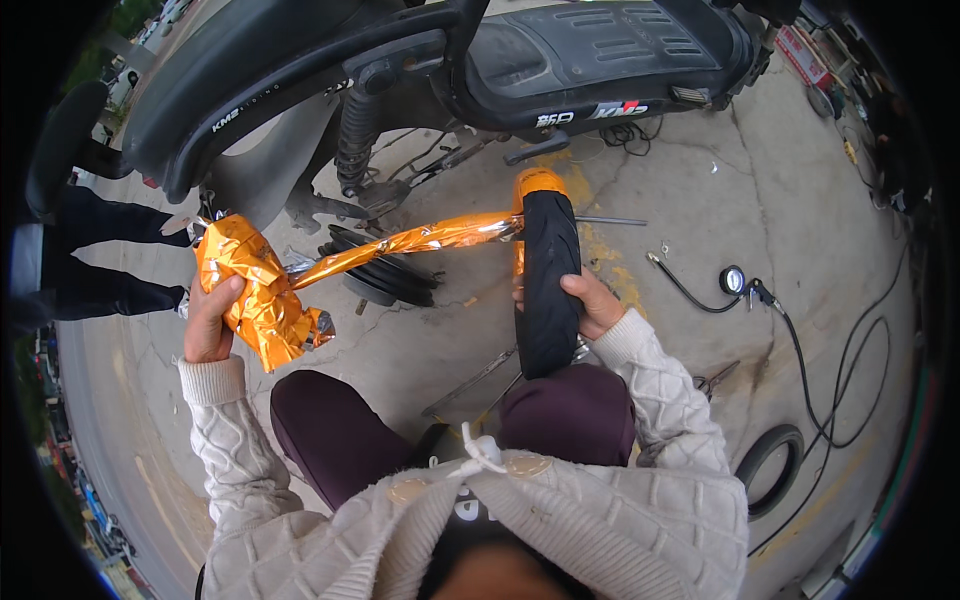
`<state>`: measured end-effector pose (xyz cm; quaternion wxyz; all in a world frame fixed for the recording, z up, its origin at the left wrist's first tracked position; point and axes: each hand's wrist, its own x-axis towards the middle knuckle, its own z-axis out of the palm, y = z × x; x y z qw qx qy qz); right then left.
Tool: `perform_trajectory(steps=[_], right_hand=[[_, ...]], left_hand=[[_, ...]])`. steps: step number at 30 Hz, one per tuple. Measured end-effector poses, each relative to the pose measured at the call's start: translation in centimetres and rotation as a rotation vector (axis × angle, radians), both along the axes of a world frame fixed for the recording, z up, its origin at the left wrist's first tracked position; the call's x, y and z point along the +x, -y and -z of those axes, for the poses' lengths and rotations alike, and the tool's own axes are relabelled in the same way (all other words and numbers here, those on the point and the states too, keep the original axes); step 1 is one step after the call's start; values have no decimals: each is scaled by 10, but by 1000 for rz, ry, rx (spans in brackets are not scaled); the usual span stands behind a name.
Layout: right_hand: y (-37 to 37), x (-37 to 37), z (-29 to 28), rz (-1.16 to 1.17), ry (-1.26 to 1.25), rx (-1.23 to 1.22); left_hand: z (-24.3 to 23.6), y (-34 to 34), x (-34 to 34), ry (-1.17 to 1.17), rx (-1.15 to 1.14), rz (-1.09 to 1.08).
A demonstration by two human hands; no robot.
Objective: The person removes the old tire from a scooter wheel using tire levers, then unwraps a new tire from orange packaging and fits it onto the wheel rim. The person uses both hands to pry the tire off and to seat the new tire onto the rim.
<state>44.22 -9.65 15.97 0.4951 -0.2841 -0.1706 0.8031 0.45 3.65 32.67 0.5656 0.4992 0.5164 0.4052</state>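
My left hand (212,320) grips a crumpled bunch of shiny orange wrapping (255,280) at the left. A long twisted band (400,250) of this wrapping stretches from it to a black tire (548,280), held upright in my right hand (590,300) with the thumb on the tread and fingers behind. Orange wrapping (540,182) also shows on the tire's top and left side. Behind the band, a black wheel rim (395,285) lies on the ground under the scooter.
A black electric scooter (600,55) spans the top. A person's dark-trousered legs (110,280) are at left. At right lie an inflator gauge (732,280), hoses (830,400), scissors (712,382) and another tire (770,470) on cracked concrete (720,190). A metal rod (620,220) shows beside the held tire.
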Motion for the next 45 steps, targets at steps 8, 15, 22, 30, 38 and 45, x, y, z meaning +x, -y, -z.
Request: perform_trajectory(steps=[8, 15, 22, 30, 38, 45], right_hand=[[26, -13, 40, -237, 236, 299], [45, 15, 76, -472, 301, 272], [-62, 5, 33, -110, 10, -114], [-59, -13, 13, -48, -67, -2], [-66, -23, 8, -6, -69, -55], [-59, -18, 37, 60, -113, -74]], left_hand=[[34, 27, 18, 139, -142, 182], [144, 20, 122, 605, -848, 547], [134, 32, 181, 482, -854, 861], [157, 11, 104, 672, -654, 558], [175, -5, 51, 857, -608, 389], [174, -11, 82, 444, -397, 308]])
